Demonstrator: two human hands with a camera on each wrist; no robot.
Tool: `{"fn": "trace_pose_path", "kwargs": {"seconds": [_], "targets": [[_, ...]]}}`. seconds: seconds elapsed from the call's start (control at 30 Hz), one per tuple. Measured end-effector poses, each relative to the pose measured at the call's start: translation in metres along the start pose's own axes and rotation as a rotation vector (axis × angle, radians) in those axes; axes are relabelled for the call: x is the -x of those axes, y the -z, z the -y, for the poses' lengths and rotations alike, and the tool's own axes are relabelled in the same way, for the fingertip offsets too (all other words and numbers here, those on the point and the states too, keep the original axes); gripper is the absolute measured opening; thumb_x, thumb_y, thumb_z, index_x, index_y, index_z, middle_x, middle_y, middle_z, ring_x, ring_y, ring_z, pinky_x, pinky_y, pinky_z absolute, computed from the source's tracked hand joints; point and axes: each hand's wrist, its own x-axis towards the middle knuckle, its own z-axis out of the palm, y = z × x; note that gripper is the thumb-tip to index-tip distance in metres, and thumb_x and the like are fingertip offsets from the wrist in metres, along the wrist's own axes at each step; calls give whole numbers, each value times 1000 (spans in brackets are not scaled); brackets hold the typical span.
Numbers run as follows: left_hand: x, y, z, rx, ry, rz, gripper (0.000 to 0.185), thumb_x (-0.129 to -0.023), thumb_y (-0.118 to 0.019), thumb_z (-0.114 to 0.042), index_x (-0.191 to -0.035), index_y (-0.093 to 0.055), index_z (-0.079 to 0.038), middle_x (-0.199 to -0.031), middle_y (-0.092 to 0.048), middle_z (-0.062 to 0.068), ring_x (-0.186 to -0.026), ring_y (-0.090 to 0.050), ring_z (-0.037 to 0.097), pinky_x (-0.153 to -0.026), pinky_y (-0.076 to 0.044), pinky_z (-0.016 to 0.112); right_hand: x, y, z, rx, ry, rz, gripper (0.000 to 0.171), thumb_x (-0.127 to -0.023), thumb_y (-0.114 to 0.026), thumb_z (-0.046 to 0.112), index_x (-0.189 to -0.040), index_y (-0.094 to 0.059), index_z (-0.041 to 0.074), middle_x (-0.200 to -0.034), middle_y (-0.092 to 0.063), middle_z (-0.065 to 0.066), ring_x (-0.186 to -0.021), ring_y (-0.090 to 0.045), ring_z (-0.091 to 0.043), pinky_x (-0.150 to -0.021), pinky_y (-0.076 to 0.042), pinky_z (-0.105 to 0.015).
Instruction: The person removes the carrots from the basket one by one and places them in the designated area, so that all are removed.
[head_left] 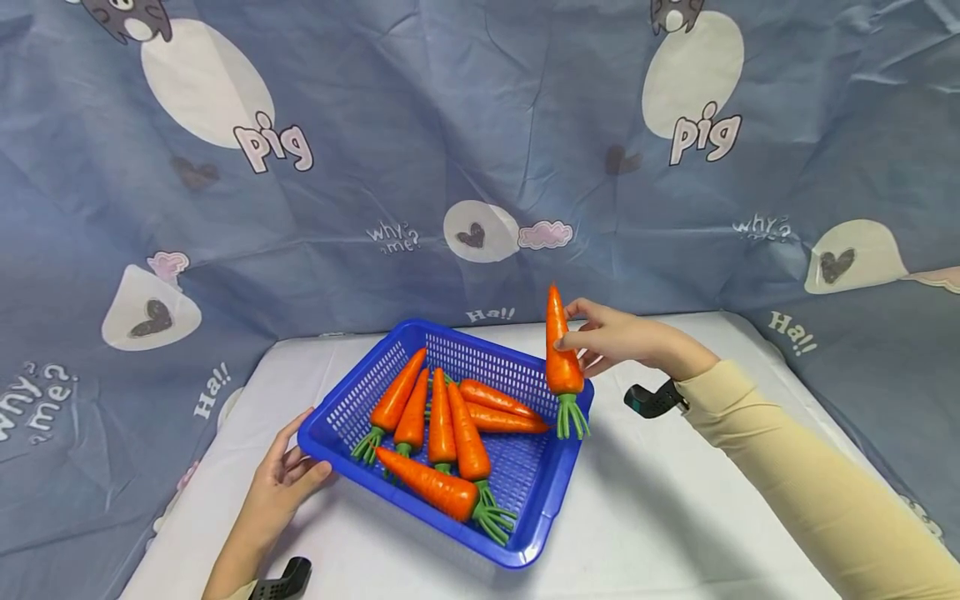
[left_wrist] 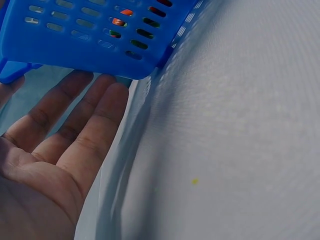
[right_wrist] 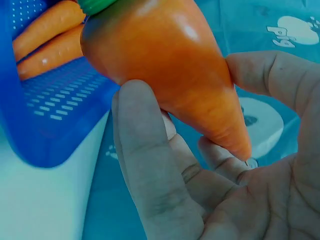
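Note:
A blue plastic basket [head_left: 536, 533] stands at an angle on the white table, with several orange carrots [head_left: 441, 429] with green stems inside. At its left corner is my left hand [head_left: 281, 479], fingers fairly straight, thumb along the near side and index finger by the left rim. The left wrist view shows fingertips touching the lower edge of the basket's slotted wall [left_wrist: 102, 37]. Above the basket's right rim, my right hand [head_left: 611, 337] pinches one carrot [head_left: 562, 362] between thumb and fingers. That carrot is held upright, tip up and stems down, as its orange body [right_wrist: 165, 55] fills the right wrist view.
White cloth [head_left: 645, 517] covers the table around the basket. A blue-grey printed curtain [head_left: 480, 150] hangs behind and along both sides. One carrot [head_left: 435, 487] lies across the others near the basket's front wall.

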Motion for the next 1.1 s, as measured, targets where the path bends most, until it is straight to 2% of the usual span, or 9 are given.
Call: {"fn": "trace_pose_path", "kwargs": {"seconds": [0.17, 0.43, 0.53, 0.77, 1.0, 1.1], "targets": [[0, -1, -1, 0, -10, 1, 79, -102, -69, 2, -169, -31, -16, -127, -72, -24, -109, -74, 1, -86, -66, 23, 5, 10, -5, 5, -6, -10, 57, -105, -64, 28, -148, -35, 4, -116, -70, -16, -87, -72, -22, -87, -69, -38], [1, -2, -4, 46, -29, -10, 78, -101, -69, 6, -168, -34, -14, -126, -74, -20, -108, -74, 3, -84, -66, 23, 10, 21, -24, -20, -49, -41, 57, -105, -64, 27, -148, -34, 4, -110, -71, -12, -83, -69, -19, -83, -69, -33], [2, -2, -4, 31, -24, -12, 78, -101, -69, 5, -168, -33, -14, -126, -73, -21, -108, -74, 2, -85, -66, 22, 11, 22, -31, -29, -69, -37, 56, -105, -65, 27, -147, -34, 4, -111, -71, -13, -84, -70, -19, -83, -69, -33], [3, -4, -5, 4, 31, -27, 79, -103, -69, -1, -169, -31, -18, -125, -71, -26, -109, -73, 0, -87, -66, 22, 14, 25, -46, -30, -97, -42, 57, -106, -63, 28, -147, -32, 3, -113, -71, -15, -84, -72, -20, -84, -69, -34], [3, -4, -3, 19, 17, -26, 79, -102, -69, 1, -169, -31, -16, -126, -72, -24, -108, -74, 1, -86, -67, 25, 15, 30, -61, -47, -133, -52, 62, -106, -62, 26, -150, -27, 1, -115, -68, -17, -84, -72, -19, -83, -69, -32], [3, -4, -2, 40, 9, -24, 79, -102, -68, 3, -169, -31, -16, -126, -73, -23, -108, -74, 2, -85, -67, 25, 13, 30, -71, -62, -141, -52, 59, -106, -62, 25, -148, -28, 2, -110, -69, -15, -82, -73, -18, -81, -68, -30]]}}
